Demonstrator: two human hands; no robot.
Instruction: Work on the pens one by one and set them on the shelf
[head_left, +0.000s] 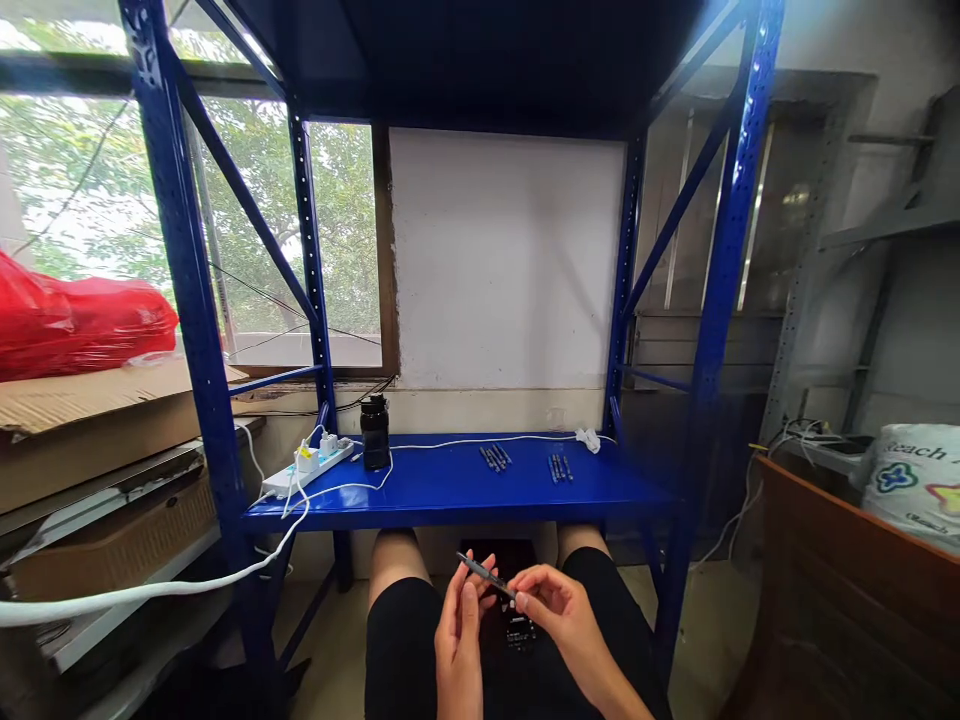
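Observation:
A dark, slim pen (484, 572) is held at a slant between my two hands, above my lap. Its upper left end rests along the fingers of my left hand (460, 620), whose thumb presses near it. Thumb and fingertips of my right hand (561, 612) pinch the lower right end, partly covering it. Below the hands, between my legs, lies a dark item with small white markings (519, 632); its kind is unclear. On the blue shelf (442, 495) ahead lie two groups of similar pens, one left group (495, 458) and one right group (559, 468).
A black bottle (375, 432) stands beside a white power strip (309, 468) with plugged-in chargers. White cables (187, 590) run over the shelf and off to the left. A crumpled white wad (589, 439) lies at the back right. Blue posts (196, 300) frame the shelf.

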